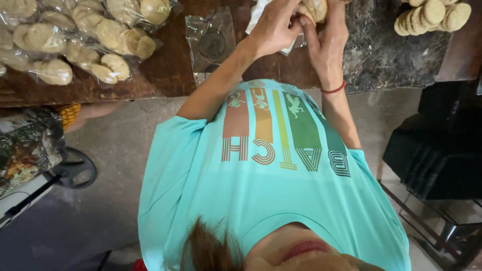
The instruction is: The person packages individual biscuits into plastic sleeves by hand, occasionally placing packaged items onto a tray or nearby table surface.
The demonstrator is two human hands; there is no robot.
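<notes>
At the top edge of the view my left hand [271,27] and my right hand [326,45] meet over the brown wooden table [165,70]. Together they grip a small stack of pale round cookies [315,9], with clear plastic wrap [257,15] showing beside my left fingers. My right wrist wears a thin red string. My turquoise printed shirt [271,190] fills the middle of the view below my arms.
Several clear bags of round cookies [80,40] lie at the table's upper left. Flat empty clear bags [211,42] lie beside my left forearm. Loose cookies [432,17] sit on a dark marbled surface [386,60]. A black seat [437,145] stands at right, patterned cloth [25,145] at left.
</notes>
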